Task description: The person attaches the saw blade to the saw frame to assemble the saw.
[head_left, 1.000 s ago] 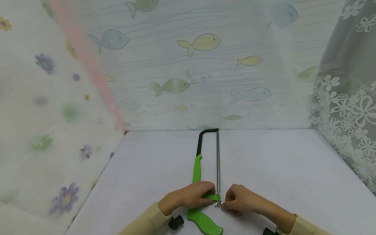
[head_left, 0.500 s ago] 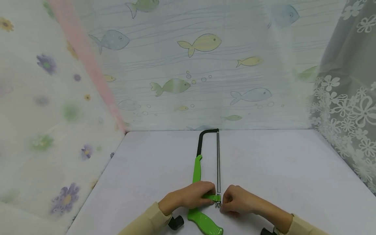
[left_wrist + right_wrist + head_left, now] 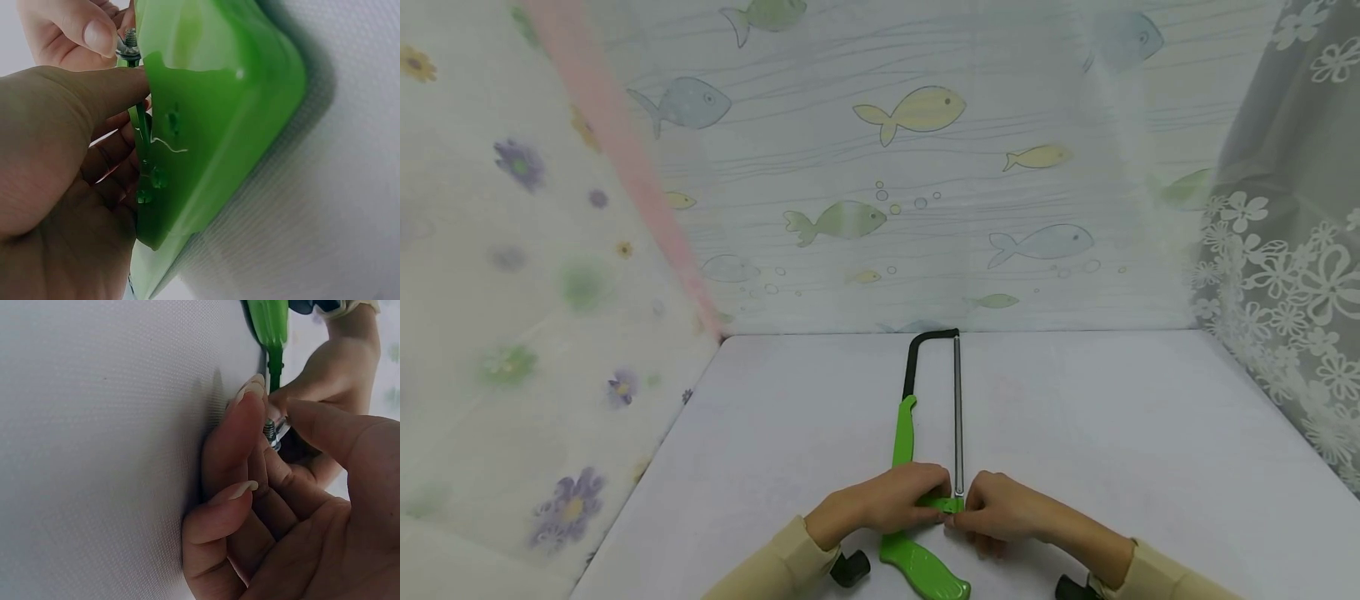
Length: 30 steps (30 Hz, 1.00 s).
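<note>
A hacksaw [image 3: 903,433] with a green handle and black front frame lies on the white table, its far end pointing away. Its thin grey blade [image 3: 958,417] runs along the right side. My left hand [image 3: 891,497] grips the green frame at the blade's near end, thumb in front and fingers behind. Facing it, my right hand [image 3: 1011,507] pinches a metal wing nut [image 3: 281,430] between thumb and forefinger. A threaded bolt end [image 3: 130,37] sticks out of the nut in the left wrist view. The right hand's other fingers curl close over the table.
The white tabletop [image 3: 1112,417] spreads around the saw. Behind it hangs a fish-print curtain [image 3: 880,167], with a flower-print one [image 3: 512,292] at left and a lace-patterned one [image 3: 1300,275] at right. Black wrist devices [image 3: 850,569] show below the sleeves.
My right hand has moved slightly left, from beside the wing nut onto it, and now covers it in the head view. The left hand and the hacksaw stay put.
</note>
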Tool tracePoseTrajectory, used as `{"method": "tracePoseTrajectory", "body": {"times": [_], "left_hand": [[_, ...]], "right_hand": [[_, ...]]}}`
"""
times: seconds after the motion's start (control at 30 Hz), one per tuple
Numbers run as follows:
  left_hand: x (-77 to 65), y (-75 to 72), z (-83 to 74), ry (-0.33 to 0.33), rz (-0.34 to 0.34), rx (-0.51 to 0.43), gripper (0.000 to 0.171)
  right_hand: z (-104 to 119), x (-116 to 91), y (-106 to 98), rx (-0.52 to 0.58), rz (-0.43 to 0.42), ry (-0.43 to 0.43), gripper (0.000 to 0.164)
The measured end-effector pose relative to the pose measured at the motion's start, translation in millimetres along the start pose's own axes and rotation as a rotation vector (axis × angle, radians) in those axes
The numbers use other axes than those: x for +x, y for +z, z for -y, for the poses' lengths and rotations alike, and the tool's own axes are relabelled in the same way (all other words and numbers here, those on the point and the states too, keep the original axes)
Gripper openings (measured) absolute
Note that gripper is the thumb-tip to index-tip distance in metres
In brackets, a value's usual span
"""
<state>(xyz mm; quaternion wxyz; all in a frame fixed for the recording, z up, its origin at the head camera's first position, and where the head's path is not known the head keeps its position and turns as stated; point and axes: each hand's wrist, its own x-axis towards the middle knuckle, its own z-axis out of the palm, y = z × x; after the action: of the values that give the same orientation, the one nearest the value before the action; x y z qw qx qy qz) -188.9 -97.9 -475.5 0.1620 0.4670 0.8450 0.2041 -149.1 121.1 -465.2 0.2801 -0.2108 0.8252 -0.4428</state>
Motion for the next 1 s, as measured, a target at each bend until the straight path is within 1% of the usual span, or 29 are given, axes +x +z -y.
{"method": "tracePoseTrajectory", "body": {"times": [0.23, 0.37, 0.63, 0.87, 1.0], "left_hand": [[-0.4, 0.3, 0.4, -0.005, -0.003, -0.001, 0.010], [-0.3, 1.2, 1.0, -0.010, -0.001, -0.009, 0.011], [0.8, 1.7, 2.3, -0.016, 0.004, 0.002, 0.012], [0.6, 1.2, 1.7, -0.025, 0.009, -0.006, 0.012], [-0.2, 0.4, -0.3, -0.026, 0.008, -0.007, 0.012]], "right_hand": [[2, -2, -1, -0.017, -0.013, 0.006, 0.039], [1, -4, -4, -0.014, -0.002, 0.009, 0.038], [-5, -8, -12, 0.001, 0.011, -0.017, 0.027], [-7, -7, -12, 0.023, 0.023, -0.059, 0.025], [-6, -5, -12, 0.001, 0.028, -0.090, 0.023]]}}
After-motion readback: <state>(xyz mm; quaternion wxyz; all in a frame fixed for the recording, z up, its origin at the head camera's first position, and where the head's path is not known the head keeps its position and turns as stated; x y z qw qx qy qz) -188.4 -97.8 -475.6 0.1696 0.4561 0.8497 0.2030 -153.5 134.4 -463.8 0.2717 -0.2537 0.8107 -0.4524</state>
